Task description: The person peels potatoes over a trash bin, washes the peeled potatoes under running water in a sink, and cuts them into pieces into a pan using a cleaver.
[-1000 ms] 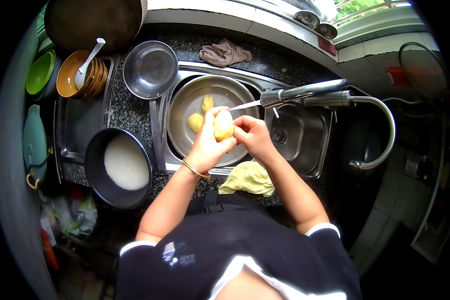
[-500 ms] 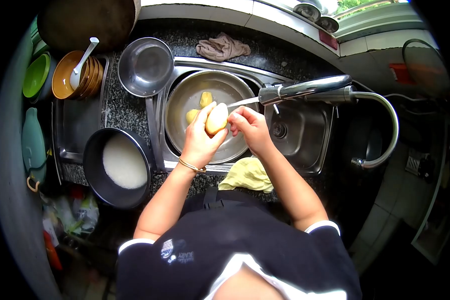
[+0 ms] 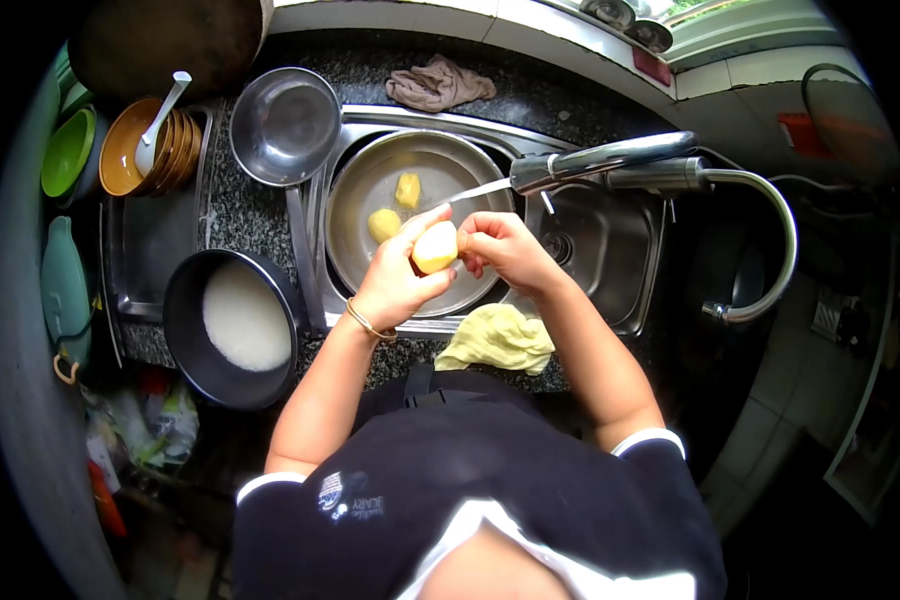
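Note:
My left hand [image 3: 398, 278] grips a peeled potato [image 3: 435, 247] over the steel basin [image 3: 346, 262] in the left sink bowl. Against the potato's right side are the curled fingertips of my right hand [image 3: 500, 248]; whatever they pinch, if anything, is hidden. Water runs in a thin stream from the faucet [image 3: 560, 170] and passes just behind the potato. Two more peeled potatoes lie in the basin, one yellow potato [image 3: 408, 190] farther back and a rounder potato [image 3: 383, 225] nearer my left hand.
Left of the sink stand a steel saucepan [image 3: 285, 125] and a dark pot [image 3: 177, 330] holding white, rice-like contents. Stacked orange bowls [image 3: 120, 150] sit on a tray [image 3: 135, 265]. A yellow cloth [image 3: 497, 340] lies at the front edge, a brown rag [image 3: 440, 84] behind.
The potato has turned in my left hand, and my right fingertips have come against its side. Both hands sit slightly nearer me, so more of the basin's two potatoes shows.

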